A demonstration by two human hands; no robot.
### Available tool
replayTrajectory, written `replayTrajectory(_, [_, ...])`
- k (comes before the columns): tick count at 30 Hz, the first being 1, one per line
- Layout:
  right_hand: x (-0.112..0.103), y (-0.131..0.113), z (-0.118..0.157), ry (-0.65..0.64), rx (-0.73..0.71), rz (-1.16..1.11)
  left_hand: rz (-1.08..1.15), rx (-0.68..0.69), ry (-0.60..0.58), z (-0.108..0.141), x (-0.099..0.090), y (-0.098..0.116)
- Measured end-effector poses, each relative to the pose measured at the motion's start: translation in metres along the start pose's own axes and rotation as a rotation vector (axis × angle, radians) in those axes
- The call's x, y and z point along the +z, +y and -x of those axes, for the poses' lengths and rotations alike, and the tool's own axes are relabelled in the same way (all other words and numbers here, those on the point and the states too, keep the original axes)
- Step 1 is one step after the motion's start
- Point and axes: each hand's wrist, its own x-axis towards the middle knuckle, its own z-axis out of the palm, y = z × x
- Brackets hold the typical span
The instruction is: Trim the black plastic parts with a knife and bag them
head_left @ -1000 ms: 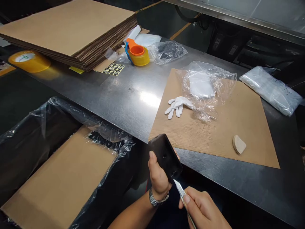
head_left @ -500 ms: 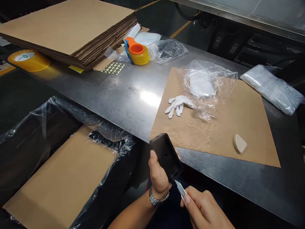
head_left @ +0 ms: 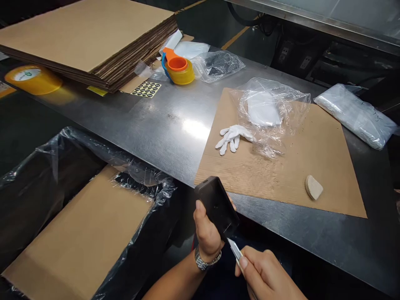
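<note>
A black rectangular case [head_left: 216, 205], hollow side up and tilted, is held in my left hand [head_left: 206, 233], with the thumb along its left edge and fingertips showing at its right side. My right hand [head_left: 265, 271] is closed around a utility knife [head_left: 234, 249]. The knife's blade points up and left, its tip at the lower corner of the case; whether it touches is too small to tell. Both hands are in front of the metal table's near edge.
On the metal table [head_left: 140, 137] lie a cardboard sheet [head_left: 328, 166], a white glove [head_left: 233, 137], clear plastic bags [head_left: 290, 108], a beige block [head_left: 313, 188], tape rolls [head_left: 184, 76] and stacked cardboard [head_left: 87, 33]. A plastic-lined bin [head_left: 62, 141] holding cardboard stands at lower left.
The case in my left hand has tilted slightly and sits a touch lower. My right hand and the knife have shifted slightly left and down. The view has moved a little.
</note>
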Motion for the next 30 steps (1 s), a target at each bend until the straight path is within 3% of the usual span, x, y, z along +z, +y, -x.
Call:
replayTrajectory(4, [0.002,0.001,-0.001,-0.023,-0.002,-0.152,0.112,0.005,-0.042,0.000,0.001,0.000])
replayTrajectory(6, [0.003,0.003,0.001,0.070,-0.035,-0.021,0.148,0.024,-0.017,0.000,0.002,0.000])
replayTrajectory(8, [0.004,0.007,0.003,0.221,-0.150,0.268,0.182,0.046,0.009,0.000,0.003,0.000])
replayTrajectory(13, [0.012,0.017,0.005,0.754,-0.696,0.939,0.203,0.115,0.078,0.000,0.008,0.001])
replayTrajectory(15, [0.016,0.017,0.003,0.881,-0.762,1.082,0.183,0.173,0.091,-0.001,0.009,0.001])
replayTrajectory(19, [0.021,0.015,0.002,0.898,-0.727,1.197,0.160,0.236,0.113,-0.002,0.009,0.002])
replayTrajectory(30, [0.023,0.020,-0.002,0.912,-0.779,1.264,0.159,0.235,0.116,0.000,0.009,0.004])
